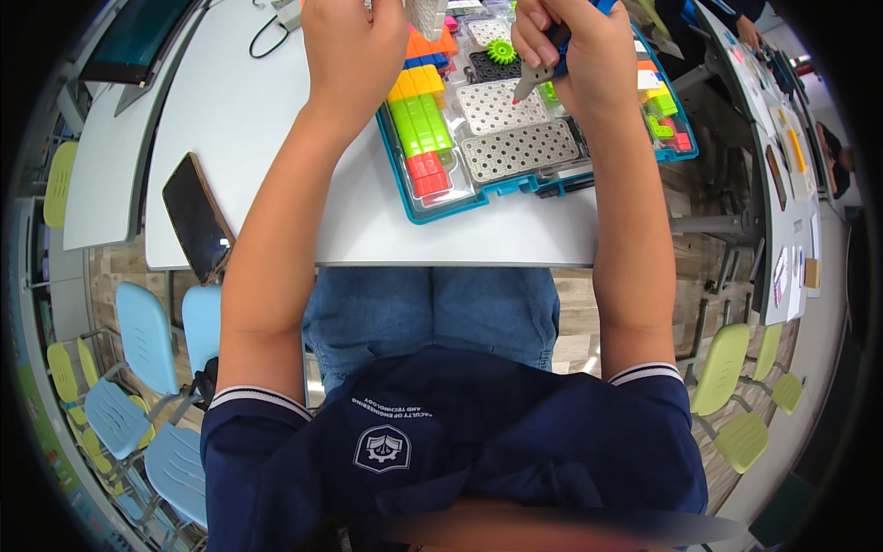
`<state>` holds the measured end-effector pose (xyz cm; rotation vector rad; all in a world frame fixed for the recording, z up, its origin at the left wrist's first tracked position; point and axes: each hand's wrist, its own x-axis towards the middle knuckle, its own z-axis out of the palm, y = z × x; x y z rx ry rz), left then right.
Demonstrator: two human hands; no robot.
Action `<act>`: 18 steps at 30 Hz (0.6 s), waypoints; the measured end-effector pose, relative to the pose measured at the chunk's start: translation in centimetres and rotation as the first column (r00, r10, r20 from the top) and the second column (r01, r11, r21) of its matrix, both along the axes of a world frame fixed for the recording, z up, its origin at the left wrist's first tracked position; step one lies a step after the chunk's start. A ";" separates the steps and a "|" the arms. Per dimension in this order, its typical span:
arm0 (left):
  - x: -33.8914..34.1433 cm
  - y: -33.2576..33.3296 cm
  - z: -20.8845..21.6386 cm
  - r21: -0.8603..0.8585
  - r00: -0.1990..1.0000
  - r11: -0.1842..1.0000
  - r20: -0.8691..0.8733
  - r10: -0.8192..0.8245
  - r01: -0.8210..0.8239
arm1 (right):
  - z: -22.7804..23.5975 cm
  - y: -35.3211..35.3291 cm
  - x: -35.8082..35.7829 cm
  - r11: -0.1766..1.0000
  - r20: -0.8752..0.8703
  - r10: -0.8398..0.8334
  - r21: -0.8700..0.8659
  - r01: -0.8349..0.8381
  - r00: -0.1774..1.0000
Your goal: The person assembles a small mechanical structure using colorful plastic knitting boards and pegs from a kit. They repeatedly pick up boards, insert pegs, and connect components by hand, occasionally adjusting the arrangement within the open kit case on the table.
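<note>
I'm holding my 2 hands over the upper part of the view, with an open blue-rimmed case (432, 213) lying on the white table (460, 241) below and between them. My right hand (593, 60) is curling its fingers closed around a grey angled piece (532, 79), and some blue parts (603, 5) are showing beside it in the same grip. The grey piece is slanting down and to the left, its long axis running from my fingers to a pink tip (516, 100) that is pointing over the pale perforated plate (478, 109). My right hand is plainly the nearer to it.

My left hand (354, 60) is turning its back to me, its fingertips going out past the upper edge, so I can't tell how far they're opening. A pale grey block (426, 18) is sitting just beside it; whether I'm gripping that block isn't showing. That block is lying to the left of the grey piece and farther from me, the bright green gear (501, 51) showing in the gap between.
</note>
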<state>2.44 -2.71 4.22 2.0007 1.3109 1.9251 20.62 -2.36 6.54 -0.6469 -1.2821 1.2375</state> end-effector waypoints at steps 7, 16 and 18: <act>0.1 0.3 -0.6 -0.039 0.995 0.994 0.024 -0.100 0.101 | 0.4 -0.4 -0.1 0.999 -0.003 0.027 0.021 -0.027 1.000; 0.2 -0.1 -1.1 -0.302 0.941 0.937 -0.230 -0.250 0.175 | 0.1 1.3 1.6 0.993 -0.145 0.079 -0.074 -0.091 0.986; 0.5 -0.3 -0.9 -0.266 0.959 0.955 -0.212 -0.189 0.129 | -0.2 1.4 1.6 0.996 -0.077 0.055 -0.070 -0.061 0.995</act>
